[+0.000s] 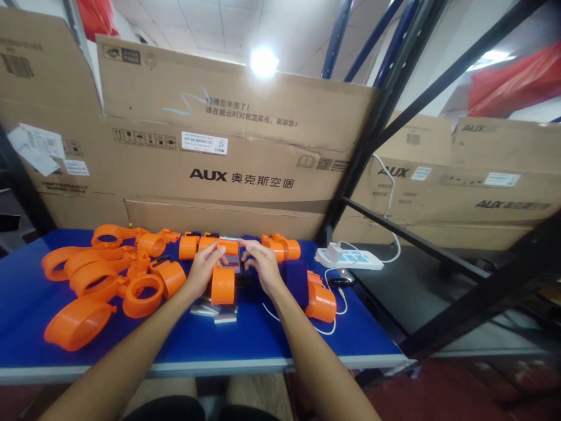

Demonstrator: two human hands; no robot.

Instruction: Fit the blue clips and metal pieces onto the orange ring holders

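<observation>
My left hand (207, 268) is closed on an orange plastic ring part (228, 248), its thumb against the side. My right hand (262, 262) has its fingers bent inward, with the index fingertip at the right end of a thin pale strip along that part's top. What the right fingers pinch is too small to make out. Just below, between the hands, stands another orange ring (223, 286), beside a grey flat panel (233, 264). Several small silvery strips (225, 318) lie on the blue table (197, 345) nearer to me.
Orange ring parts with arms (94, 272) are heaped at left. More orange rings (280, 248) stand behind my right hand, and one (321, 301) lies at right. A white power strip (349, 257) trails cables. Large cardboard boxes (219, 204) and a black metal frame (357, 158) border the table.
</observation>
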